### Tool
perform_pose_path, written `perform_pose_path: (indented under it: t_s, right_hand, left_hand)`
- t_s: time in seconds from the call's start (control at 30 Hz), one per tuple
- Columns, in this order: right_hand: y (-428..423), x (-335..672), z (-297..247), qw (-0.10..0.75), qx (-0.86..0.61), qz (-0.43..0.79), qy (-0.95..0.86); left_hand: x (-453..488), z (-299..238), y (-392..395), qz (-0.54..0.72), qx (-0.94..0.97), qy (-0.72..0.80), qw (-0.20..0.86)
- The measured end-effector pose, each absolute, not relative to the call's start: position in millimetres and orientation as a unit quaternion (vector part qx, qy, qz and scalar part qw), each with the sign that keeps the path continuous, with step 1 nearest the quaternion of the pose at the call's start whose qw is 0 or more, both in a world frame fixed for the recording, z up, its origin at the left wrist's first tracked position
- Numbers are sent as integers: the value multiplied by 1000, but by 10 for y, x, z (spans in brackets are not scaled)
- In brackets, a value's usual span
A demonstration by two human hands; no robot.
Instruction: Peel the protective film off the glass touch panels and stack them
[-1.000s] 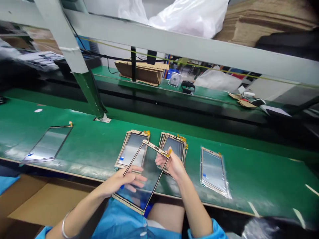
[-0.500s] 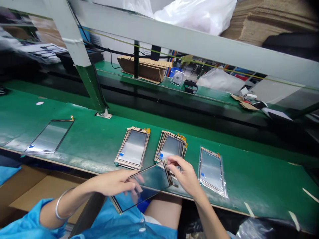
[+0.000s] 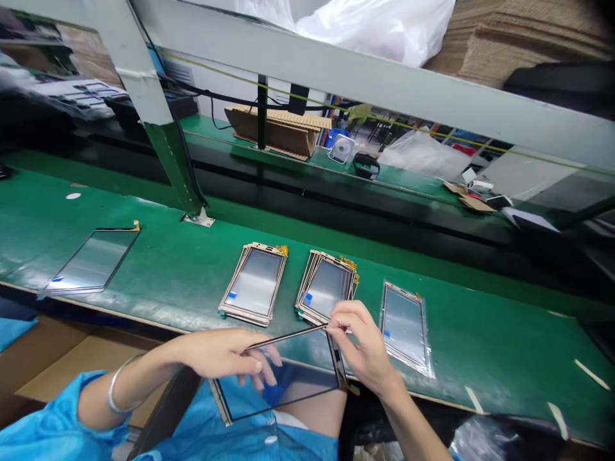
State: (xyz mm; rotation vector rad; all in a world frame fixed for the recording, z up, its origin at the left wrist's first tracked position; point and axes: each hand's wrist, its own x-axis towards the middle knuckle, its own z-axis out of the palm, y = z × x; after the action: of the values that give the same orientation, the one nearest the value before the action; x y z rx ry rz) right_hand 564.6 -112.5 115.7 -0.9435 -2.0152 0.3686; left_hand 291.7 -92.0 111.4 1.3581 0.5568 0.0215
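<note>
A clear glass touch panel [image 3: 302,378] with a dark border is held tilted over my lap, in front of the bench edge. My left hand [image 3: 230,355] grips its left side, and some of its fingers show through the glass. With thumb and fingers pinched, my right hand [image 3: 358,342] holds the panel's upper right corner. Just behind the hands, a stack of panels [image 3: 327,285] with orange flex tails lies on the green bench. Another stack [image 3: 254,282] is to its left. A single panel in clear film [image 3: 406,326] lies right of my right hand.
One more panel [image 3: 93,259] lies at the left of the green bench [image 3: 500,339]. A metal post [image 3: 168,147] rises from the bench. An open cardboard box [image 3: 72,365] stands below at left. Behind are a small fan [image 3: 342,148] and cardboard dividers [image 3: 273,131].
The right end of the held panel has swung down and slightly to the right. My right hand has shifted a little right and lower along with it; my left hand keeps its grip.
</note>
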Motion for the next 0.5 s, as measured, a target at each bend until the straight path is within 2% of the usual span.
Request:
perform_pose_path:
  t_s: [0.13, 0.2, 0.3, 0.37, 0.5]
  right_hand:
    - [-1310, 5736, 1138, 469, -381, 45, -796]
    - [-1447, 5767, 1131, 490, -383, 108, -775]
    - [-1678, 5785, 1155, 510, -388, 351, -683]
    - [-1850, 5884, 1180, 547, -405, 452, -577]
    - [-2385, 6609, 1060, 642, -515, 406, -396]
  left_hand:
    - [2909, 998, -839, 14, 556, 232, 798]
    - [2904, 921, -769, 19, 520, 215, 826]
    - [2926, 815, -641, 36, 473, 209, 855]
    - [2967, 766, -558, 61, 452, 229, 860]
    - [3092, 720, -446, 138, 427, 305, 840]
